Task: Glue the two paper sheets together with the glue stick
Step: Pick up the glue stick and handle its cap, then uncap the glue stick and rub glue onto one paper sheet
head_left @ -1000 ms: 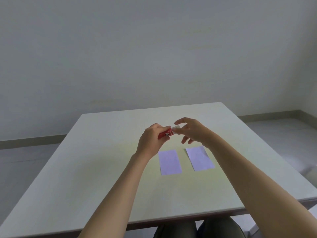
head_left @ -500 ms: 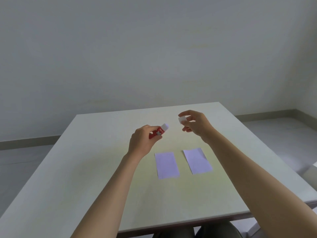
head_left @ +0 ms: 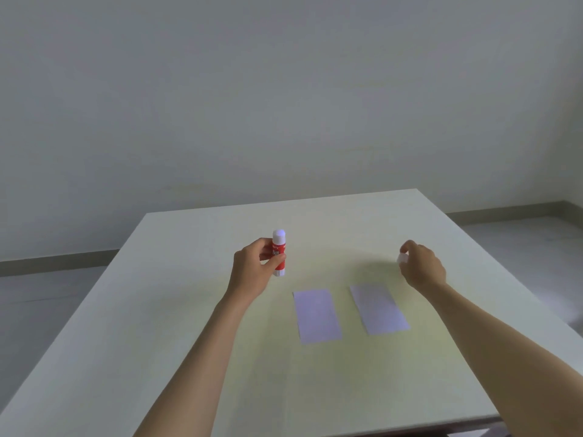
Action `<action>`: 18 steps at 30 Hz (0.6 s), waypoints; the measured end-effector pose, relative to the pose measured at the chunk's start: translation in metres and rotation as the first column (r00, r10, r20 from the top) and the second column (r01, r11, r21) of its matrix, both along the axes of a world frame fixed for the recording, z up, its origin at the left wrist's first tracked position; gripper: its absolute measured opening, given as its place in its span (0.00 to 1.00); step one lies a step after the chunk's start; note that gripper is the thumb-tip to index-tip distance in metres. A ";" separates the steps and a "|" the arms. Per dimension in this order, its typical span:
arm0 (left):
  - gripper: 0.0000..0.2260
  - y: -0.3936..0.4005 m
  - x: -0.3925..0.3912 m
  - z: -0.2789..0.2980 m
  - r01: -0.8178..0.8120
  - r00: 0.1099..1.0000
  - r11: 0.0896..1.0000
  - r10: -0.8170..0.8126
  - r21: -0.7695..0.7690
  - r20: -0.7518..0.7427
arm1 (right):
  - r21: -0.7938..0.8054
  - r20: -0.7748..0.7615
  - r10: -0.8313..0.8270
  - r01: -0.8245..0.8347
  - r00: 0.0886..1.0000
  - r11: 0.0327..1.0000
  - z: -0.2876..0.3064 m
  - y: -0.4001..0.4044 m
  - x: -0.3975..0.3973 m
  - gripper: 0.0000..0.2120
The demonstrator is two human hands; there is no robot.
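The uncapped glue stick (head_left: 279,253) is gripped upright by the left hand (head_left: 252,268), its cap (head_left: 402,258) pinched in the right hand (head_left: 421,266); both paper sheets (head_left: 316,315) lie unglued, apart

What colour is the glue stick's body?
Red with white ends, seen in the head view: glue stick.

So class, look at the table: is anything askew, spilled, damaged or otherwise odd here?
Only one small thing: the right paper sheet lies slightly turned on the table, not parallel to the left paper sheet. No spill or damage shows. The left hand holds the uncapped glue stick upright; the right hand holds its cap.
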State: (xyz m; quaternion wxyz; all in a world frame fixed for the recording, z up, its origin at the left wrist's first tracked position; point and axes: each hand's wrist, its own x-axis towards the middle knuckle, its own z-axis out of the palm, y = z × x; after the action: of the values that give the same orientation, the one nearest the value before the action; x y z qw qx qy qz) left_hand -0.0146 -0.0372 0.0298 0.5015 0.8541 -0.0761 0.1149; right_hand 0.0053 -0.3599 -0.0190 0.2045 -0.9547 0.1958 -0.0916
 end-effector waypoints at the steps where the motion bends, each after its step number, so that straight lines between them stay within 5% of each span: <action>1: 0.02 0.000 0.000 -0.001 0.014 1.000 1.000 -0.014 -0.014 -0.016 | -0.021 -0.003 0.013 -0.013 1.000 1.000 -0.004 -0.001 -0.001 0.12; 5: 0.02 -0.004 -0.003 -0.001 0.055 0.996 0.995 -0.060 -0.086 -0.066 | -0.053 -0.017 0.077 -0.077 0.997 0.996 -0.008 -0.003 -0.005 0.13; 8: 0.02 -0.007 -0.004 0.001 0.028 0.994 0.986 -0.045 -0.167 -0.096 | -0.069 -0.065 0.135 -0.140 0.989 0.988 0.002 -0.002 -0.008 0.23; 11: 0.02 -0.011 -0.007 0.006 0.028 0.992 0.959 -0.062 -0.283 -0.112 | -0.020 0.069 0.150 -0.149 0.986 0.989 0.021 0.015 -0.010 0.29; 14: 0.04 -0.020 -0.013 0.012 0.044 0.992 0.934 -0.082 -0.356 -0.093 | 0.213 0.291 0.150 -0.217 0.945 0.953 0.048 0.052 -0.017 0.23; 18: 0.06 -0.033 -0.020 0.019 0.041 0.993 0.923 -0.078 -0.381 -0.083 | 0.406 0.373 0.285 -0.431 0.883 0.806 0.076 0.110 -0.038 0.12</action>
State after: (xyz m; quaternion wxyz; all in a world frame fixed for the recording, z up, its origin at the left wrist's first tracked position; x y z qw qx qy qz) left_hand -0.0346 -0.0698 0.0492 0.6634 0.7429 -0.0540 0.0708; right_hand -0.0326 -0.2500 0.0570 0.4739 -0.8693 -0.0061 -0.1405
